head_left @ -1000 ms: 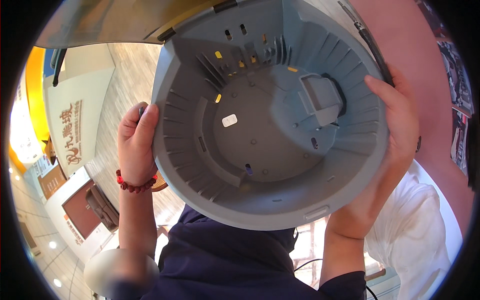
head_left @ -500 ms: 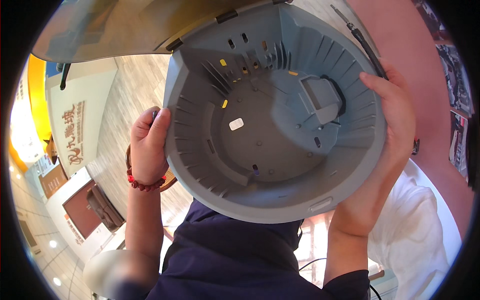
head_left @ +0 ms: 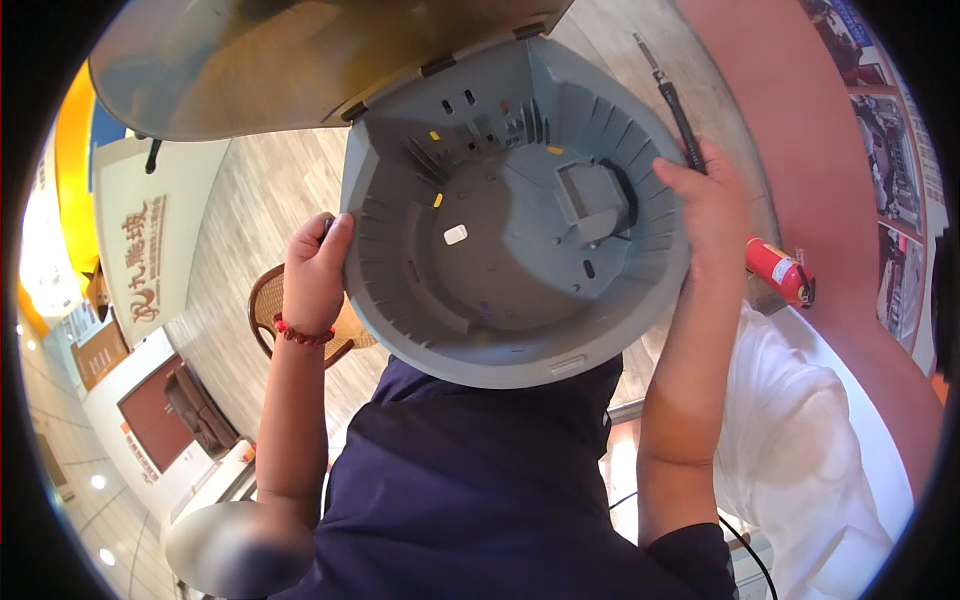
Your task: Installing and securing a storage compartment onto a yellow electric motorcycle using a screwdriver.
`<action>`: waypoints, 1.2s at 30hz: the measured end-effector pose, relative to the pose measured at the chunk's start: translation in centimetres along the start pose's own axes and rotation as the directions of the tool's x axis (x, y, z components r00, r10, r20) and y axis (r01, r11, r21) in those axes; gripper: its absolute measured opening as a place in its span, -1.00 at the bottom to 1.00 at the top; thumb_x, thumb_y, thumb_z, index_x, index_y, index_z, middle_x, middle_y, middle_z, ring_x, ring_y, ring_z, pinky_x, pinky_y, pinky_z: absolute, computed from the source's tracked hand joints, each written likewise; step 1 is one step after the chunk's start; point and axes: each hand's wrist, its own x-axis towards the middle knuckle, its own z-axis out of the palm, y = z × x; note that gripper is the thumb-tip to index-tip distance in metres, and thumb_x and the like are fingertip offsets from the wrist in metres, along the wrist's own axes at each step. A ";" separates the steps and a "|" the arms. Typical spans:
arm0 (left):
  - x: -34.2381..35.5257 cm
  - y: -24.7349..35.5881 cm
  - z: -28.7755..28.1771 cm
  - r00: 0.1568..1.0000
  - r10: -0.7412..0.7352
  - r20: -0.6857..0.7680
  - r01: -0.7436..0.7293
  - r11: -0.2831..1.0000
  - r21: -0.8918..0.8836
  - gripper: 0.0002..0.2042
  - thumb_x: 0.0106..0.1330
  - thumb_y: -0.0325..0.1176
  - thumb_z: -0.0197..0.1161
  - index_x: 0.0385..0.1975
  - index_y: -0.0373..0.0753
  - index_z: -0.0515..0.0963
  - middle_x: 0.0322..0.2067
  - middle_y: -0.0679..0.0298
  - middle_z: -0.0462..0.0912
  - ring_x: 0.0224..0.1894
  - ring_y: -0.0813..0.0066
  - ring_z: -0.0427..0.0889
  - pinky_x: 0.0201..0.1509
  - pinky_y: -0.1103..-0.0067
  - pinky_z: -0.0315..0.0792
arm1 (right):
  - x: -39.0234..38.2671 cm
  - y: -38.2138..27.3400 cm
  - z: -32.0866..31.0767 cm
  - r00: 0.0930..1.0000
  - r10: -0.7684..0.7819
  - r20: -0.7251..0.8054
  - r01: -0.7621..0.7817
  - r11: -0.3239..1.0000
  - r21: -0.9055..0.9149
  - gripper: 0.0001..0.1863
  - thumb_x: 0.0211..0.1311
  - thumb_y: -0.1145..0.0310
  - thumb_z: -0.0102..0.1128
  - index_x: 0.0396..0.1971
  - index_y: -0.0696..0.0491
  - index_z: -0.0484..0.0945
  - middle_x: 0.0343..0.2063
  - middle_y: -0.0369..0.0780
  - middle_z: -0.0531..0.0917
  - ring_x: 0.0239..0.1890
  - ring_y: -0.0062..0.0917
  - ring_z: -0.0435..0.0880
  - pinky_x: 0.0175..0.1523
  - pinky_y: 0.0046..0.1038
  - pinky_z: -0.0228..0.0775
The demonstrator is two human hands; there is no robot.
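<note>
Overhead, we hold a grey plastic shell [head_left: 500,250] between both hands.
Left hand [head_left: 315,270] and right hand [head_left: 705,205] clamp opposite rims; we keep the grip even.

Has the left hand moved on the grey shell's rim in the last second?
Yes. The left hand slid down the grey shell rim, away from the hinged lid.

**Grey shell held in both hands**

Left hand [head_left: 315,270] grips the left rim of the grey shell [head_left: 510,230], right hand [head_left: 705,200] the right rim. Open side faces camera, ribbed inside, hinged lid [head_left: 290,60] up. Red bead bracelet [head_left: 300,333] on left wrist. Fire extinguisher [head_left: 778,272] just right.
</note>
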 end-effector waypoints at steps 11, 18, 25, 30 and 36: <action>0.4 -0.5 -0.2 1.000 0.008 0.015 -0.008 1.000 0.008 -0.72 0.30 -0.25 0.08 -0.63 -0.24 0.38 -0.68 0.51 0.34 -0.65 0.82 0.23 -0.63 0.76 0.13 | 0.5 1.3 0.1 1.000 0.010 0.026 -0.012 0.996 0.092 -0.85 -0.13 0.52 0.20 -0.49 0.14 0.44 -0.60 -0.42 0.37 -0.52 -0.72 0.30 -0.40 -0.64 0.11; -0.2 -0.1 -0.1 0.998 -0.059 0.027 0.059 0.998 0.021 -0.75 0.31 -0.27 0.06 -0.58 -0.26 0.40 -0.64 0.48 0.39 -0.61 0.80 0.28 -0.57 0.76 0.19 | 0.4 1.0 0.3 0.999 0.050 0.016 -0.051 0.997 0.056 -0.85 -0.12 0.53 0.18 -0.48 0.14 0.43 -0.60 -0.42 0.37 -0.53 -0.73 0.30 -0.42 -0.65 0.10; -2.6 5.5 2.1 0.879 0.438 -0.188 -0.163 0.646 0.745 -0.69 0.26 -0.28 0.09 -0.67 -0.33 0.34 -0.75 0.42 0.31 -0.67 0.66 0.19 -0.61 0.60 0.15 | -0.1 0.8 0.3 0.997 0.079 0.023 -0.081 0.992 0.100 -0.83 -0.08 0.51 0.18 -0.43 0.16 0.44 -0.57 -0.40 0.41 -0.51 -0.73 0.33 -0.40 -0.65 0.14; -3.7 8.6 6.4 0.979 -0.109 0.171 0.095 0.992 0.084 -0.77 0.32 -0.31 -0.17 -0.56 -0.22 0.32 -0.69 0.47 0.22 -0.67 0.75 0.14 -0.63 0.74 0.05 | 0.0 1.2 0.4 0.996 0.078 0.034 -0.081 0.989 0.123 -0.82 -0.08 0.51 0.18 -0.41 0.17 0.45 -0.57 -0.40 0.42 -0.51 -0.73 0.33 -0.41 -0.65 0.14; -0.3 7.0 11.5 0.757 -0.354 0.549 0.384 0.921 0.065 -0.79 0.32 -0.31 -0.15 -0.41 -0.29 0.39 -0.65 0.46 0.22 -0.66 0.72 0.14 -0.61 0.75 0.06 | -0.2 1.0 0.2 0.998 0.060 0.020 -0.062 0.993 0.101 -0.84 -0.09 0.50 0.18 -0.44 0.18 0.46 -0.62 -0.40 0.41 -0.55 -0.72 0.34 -0.46 -0.62 0.13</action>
